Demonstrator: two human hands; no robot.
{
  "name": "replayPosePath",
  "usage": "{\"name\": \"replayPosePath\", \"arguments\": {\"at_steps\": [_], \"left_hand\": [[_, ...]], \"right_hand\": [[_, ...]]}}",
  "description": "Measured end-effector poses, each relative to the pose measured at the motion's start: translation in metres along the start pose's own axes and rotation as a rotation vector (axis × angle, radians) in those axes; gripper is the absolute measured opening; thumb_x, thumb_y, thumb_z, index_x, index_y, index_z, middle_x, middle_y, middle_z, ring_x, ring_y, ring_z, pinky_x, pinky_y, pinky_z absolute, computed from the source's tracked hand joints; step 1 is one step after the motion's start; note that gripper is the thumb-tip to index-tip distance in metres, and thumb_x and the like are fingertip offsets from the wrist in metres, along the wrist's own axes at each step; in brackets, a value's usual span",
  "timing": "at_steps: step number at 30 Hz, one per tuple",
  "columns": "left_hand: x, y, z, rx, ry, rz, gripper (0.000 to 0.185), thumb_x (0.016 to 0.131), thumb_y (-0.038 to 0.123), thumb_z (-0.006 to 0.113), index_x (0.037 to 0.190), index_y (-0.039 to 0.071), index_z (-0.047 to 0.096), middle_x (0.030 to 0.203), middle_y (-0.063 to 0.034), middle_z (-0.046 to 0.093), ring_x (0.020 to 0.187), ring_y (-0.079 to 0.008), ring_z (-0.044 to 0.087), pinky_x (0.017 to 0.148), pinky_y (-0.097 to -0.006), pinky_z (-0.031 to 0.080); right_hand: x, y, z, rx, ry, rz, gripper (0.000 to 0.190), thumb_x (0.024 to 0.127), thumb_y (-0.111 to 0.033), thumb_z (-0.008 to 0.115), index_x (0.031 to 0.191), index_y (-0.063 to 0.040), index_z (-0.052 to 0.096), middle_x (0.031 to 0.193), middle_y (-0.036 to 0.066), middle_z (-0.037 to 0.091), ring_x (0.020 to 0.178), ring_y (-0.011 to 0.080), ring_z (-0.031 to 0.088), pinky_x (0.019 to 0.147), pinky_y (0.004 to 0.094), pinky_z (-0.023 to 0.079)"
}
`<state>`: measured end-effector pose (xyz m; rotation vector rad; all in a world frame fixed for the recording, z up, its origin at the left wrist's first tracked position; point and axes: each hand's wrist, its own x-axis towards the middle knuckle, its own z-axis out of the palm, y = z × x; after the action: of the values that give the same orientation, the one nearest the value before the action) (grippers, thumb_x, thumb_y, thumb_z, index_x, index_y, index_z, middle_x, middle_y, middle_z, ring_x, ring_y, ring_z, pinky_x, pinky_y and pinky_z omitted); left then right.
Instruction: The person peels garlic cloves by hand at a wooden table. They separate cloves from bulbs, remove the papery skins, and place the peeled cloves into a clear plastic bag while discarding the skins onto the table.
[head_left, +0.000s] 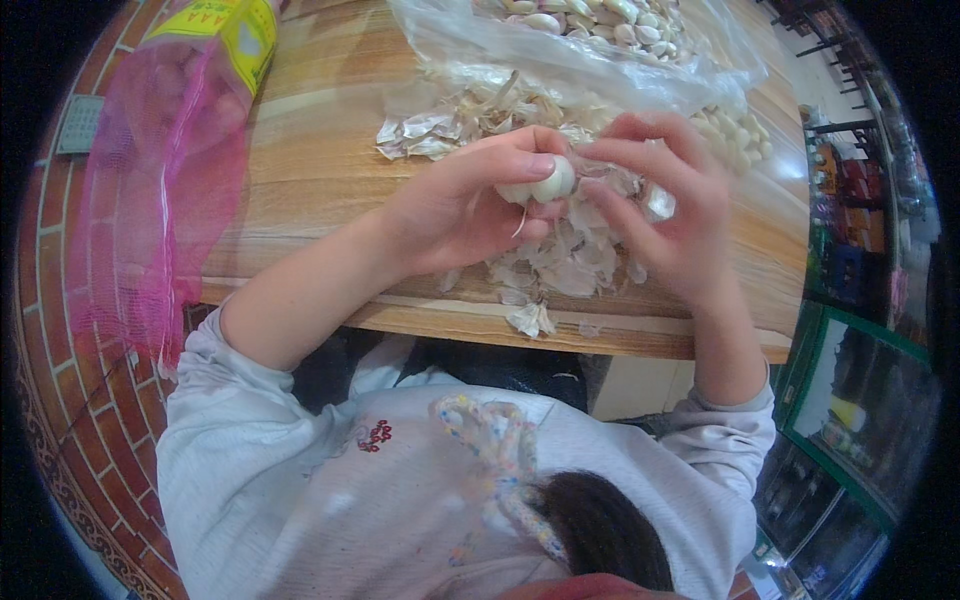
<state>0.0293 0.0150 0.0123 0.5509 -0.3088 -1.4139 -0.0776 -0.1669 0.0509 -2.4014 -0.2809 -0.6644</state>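
Note:
Whitish garlic cloves (553, 181), smooth and pale, sit in the grip of my left hand (457, 191), its thumb pressing on them from above. A thin strip of skin hangs below them. My right hand (679, 202) is blurred, with bent fingers and thumb right at the cloves' right side. Whether it pinches anything cannot be made out. Beneath both hands lies a loose heap of papery garlic skins (566, 259), reaching towards the table's near edge. Partly behind my right hand is a pile of peeled garlic cloves (739, 139).
A clear plastic bag (450, 37) lies at the far side, with many unpeeled garlic cloves (592, 22) on it. More dry skins (427, 127) lie before it. At left, a pink mesh bag (165, 187) with a yellow label drapes over the edge of the wooden table (315, 172).

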Motion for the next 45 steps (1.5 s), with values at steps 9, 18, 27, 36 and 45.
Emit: {"name": "replayPosePath", "arguments": {"at_steps": [9, 18, 27, 36, 45], "left_hand": [[0.003, -0.003, 0.003, 0.091, 0.064, 0.023, 0.029, 0.089, 0.027, 0.059, 0.109, 0.012, 0.044, 0.102, -0.0007, 0.052, 0.082, -0.0089, 0.047, 0.063, -0.0199, 0.04], [0.006, -0.007, 0.005, -0.168, 0.106, -0.037, 0.039, 0.099, 0.044, 0.034, 0.109, 0.011, 0.052, 0.097, -0.0036, 0.057, 0.083, -0.0158, 0.052, 0.065, -0.0254, 0.042], [0.007, -0.008, -0.011, -0.209, 0.076, 0.047, 0.053, 0.097, 0.051, 0.034, 0.124, 0.009, 0.048, 0.112, -0.0065, 0.059, 0.095, -0.0165, 0.058, 0.071, -0.0248, 0.048], [0.004, -0.007, 0.003, -0.055, 0.187, 0.217, 0.042, 0.086, 0.018, 0.067, 0.124, 0.01, 0.05, 0.117, -0.0055, 0.055, 0.102, -0.0154, 0.058, 0.089, -0.0291, 0.05], [0.005, -0.012, 0.0, 0.555, 0.222, 0.419, 0.049, 0.071, -0.001, 0.076, 0.115, 0.011, 0.058, 0.117, -0.0025, 0.054, 0.103, -0.0142, 0.056, 0.09, -0.0287, 0.046]], "right_hand": [[-0.006, -0.001, 0.012, -0.013, 0.071, -0.051, 0.028, 0.065, -0.005, 0.077, 0.093, -0.008, 0.072, 0.077, 0.006, 0.067, 0.07, 0.0193, 0.063, 0.068, 0.0291, 0.049], [-0.005, 0.0, 0.008, 0.242, 0.015, 0.232, 0.017, 0.077, -0.005, 0.071, 0.094, -0.004, 0.071, 0.079, 0.007, 0.068, 0.069, 0.0142, 0.062, 0.063, 0.0258, 0.049], [-0.004, 0.012, 0.009, 0.056, 0.113, 0.157, 0.018, 0.082, -0.005, 0.063, 0.1, -0.005, 0.064, 0.077, 0.008, 0.063, 0.075, 0.0178, 0.06, 0.071, 0.0299, 0.047], [-0.002, -0.001, 0.001, 0.045, 0.1, 0.2, 0.011, 0.076, -0.006, 0.072, 0.086, -0.003, 0.068, 0.075, 0.007, 0.064, 0.069, 0.0164, 0.059, 0.065, 0.0259, 0.046], [-0.007, -0.007, 0.01, 0.192, 0.026, 0.325, 0.013, 0.077, -0.007, 0.073, 0.089, -0.002, 0.069, 0.079, 0.008, 0.067, 0.068, 0.0146, 0.064, 0.062, 0.0246, 0.05]]}}
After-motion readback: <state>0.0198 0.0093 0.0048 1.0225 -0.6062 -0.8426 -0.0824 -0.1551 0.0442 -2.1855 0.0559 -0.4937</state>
